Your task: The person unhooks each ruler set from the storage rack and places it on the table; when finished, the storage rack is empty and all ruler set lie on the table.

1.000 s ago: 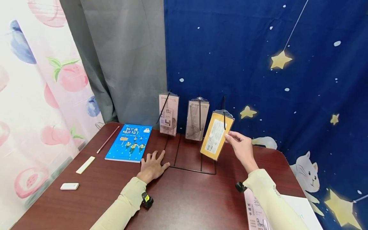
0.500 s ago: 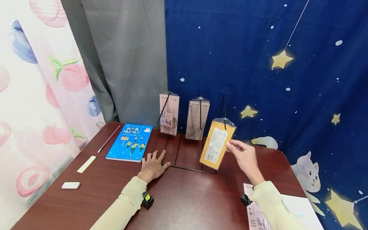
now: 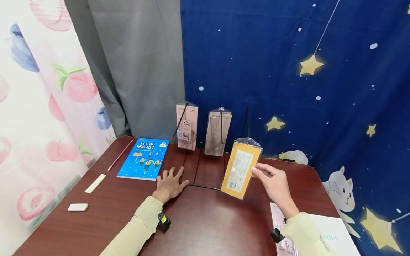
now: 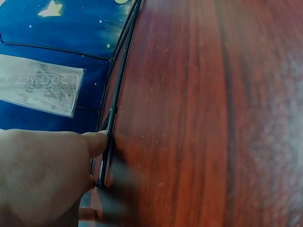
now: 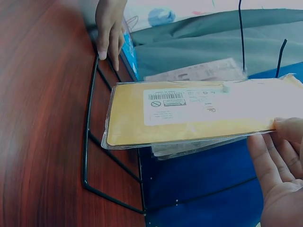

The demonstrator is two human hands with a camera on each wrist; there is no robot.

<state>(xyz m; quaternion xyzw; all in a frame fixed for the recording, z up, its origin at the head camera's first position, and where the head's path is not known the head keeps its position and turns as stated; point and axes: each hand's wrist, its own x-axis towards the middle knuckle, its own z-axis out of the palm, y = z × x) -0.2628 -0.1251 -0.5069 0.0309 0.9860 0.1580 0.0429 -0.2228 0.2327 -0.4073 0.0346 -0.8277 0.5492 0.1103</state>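
Observation:
My right hand (image 3: 276, 185) pinches the right edge of a flat clear-plastic package (image 3: 241, 169) with a yellow back and a white barcode label. The package tilts in front of the right-hand hook (image 3: 248, 122) of a black wire rack (image 3: 206, 186), and no rod crosses its face. In the right wrist view, the thumb lies on the package (image 5: 128, 116) and the fingers are behind it. My left hand (image 3: 169, 185) rests, fingers spread, at the rack base's front left corner; its thumb touches the wire in the left wrist view. Two pink packages, left (image 3: 187, 126) and middle (image 3: 218, 133), hang on the other hooks.
A blue book (image 3: 144, 160), a pencil (image 3: 120, 155), a pale yellow strip (image 3: 95, 183) and a white eraser-like block (image 3: 78, 207) lie on the left. Near the front right are another pink package (image 3: 278, 213) and a white box (image 3: 333, 231), partly under the right sleeve.
My right hand has drawn the yellow-backed package forward and down along the right hook, whose rod no longer crosses its face. The left hand has stayed on the rack base.

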